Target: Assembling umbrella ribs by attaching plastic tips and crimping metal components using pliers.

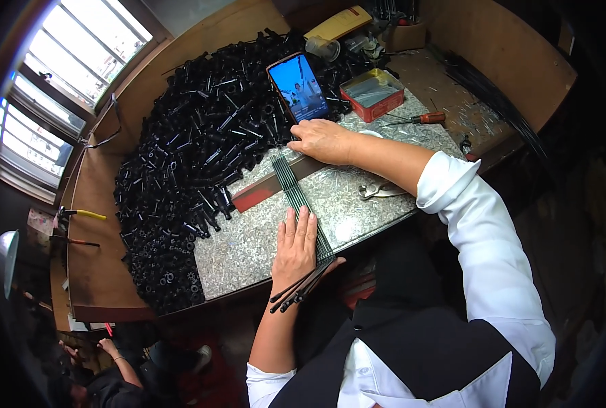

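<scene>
My left hand (pixel 295 248) rests at the front edge of the speckled stone worktop (pixel 225 262). Its fingers lie straight along a flat row of thin dark rods (pixel 291 185), and the thumb shows on the other side. The rods cross a metal bar (pixel 262 190) with a red end; their black knobbed ends (pixel 291 296) hang over my wrist. My right hand (pixel 325 141) reaches to the lower edge of a smartphone (pixel 297 88), fingers curled against it. The phone leans upright with its screen lit; the hand hides its lower corner.
Black tubular parts (pixel 201 129) are heaped at left and behind. To the right are a red tin (pixel 373 96) of thin pins, a red-handled screwdriver (pixel 422 118) and pincers (pixel 379 191). A yellow-handled tool (pixel 85 214) hangs left. Another person's hand (pixel 110 348) shows lower left.
</scene>
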A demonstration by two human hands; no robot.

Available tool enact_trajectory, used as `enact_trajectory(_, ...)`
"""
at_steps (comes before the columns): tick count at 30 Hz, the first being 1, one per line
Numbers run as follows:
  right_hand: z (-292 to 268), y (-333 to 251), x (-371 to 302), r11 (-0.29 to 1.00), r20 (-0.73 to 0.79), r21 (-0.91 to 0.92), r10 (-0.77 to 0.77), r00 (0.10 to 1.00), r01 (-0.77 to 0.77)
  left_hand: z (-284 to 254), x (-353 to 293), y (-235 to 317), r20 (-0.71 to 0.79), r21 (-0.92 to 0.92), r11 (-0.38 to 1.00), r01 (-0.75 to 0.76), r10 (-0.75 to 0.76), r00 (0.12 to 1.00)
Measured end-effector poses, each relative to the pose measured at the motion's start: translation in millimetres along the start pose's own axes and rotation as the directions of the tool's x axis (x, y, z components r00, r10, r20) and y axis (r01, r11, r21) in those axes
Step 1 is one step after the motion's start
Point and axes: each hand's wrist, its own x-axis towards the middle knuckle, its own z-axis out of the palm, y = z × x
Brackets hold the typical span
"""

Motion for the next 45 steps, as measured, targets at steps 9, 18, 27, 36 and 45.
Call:
enact_trajectory(9,2,-4,7,1.0,-0.037,-0.012,-0.027,0.999,0.027,-1,0,-1,-0.005,0.005,1.0,-0.011,0.011,1.0)
enact_trajectory(18,-3,-8,11,1.0,-0.017,0.031,0.001,1.0,0.0,-2,-4,-3,-0.01,0.002,1.0,-0.006,0.006,1.0)
enact_trajectory(27,-4,-8,10,0.994,0.029,0.106,0.007,1.0,-0.01,-2,-1,0,0.003,-0.011,1.0,0.0,0.0,1.0)
enact_trajectory(36,-44,6,-7,0.975,-0.313,0.221,0.081,0.946,-0.01,-7,-4,-7,-0.01,-0.036,0.999,-0.04,0.039,0.999)
enact_trajectory(45,-55,131,-68,0.811,0.094,-0.222,0.57,0.816,-0.541,1,-7,-11,-0.026,0.063,0.995,-0.079,0.081,0.996)
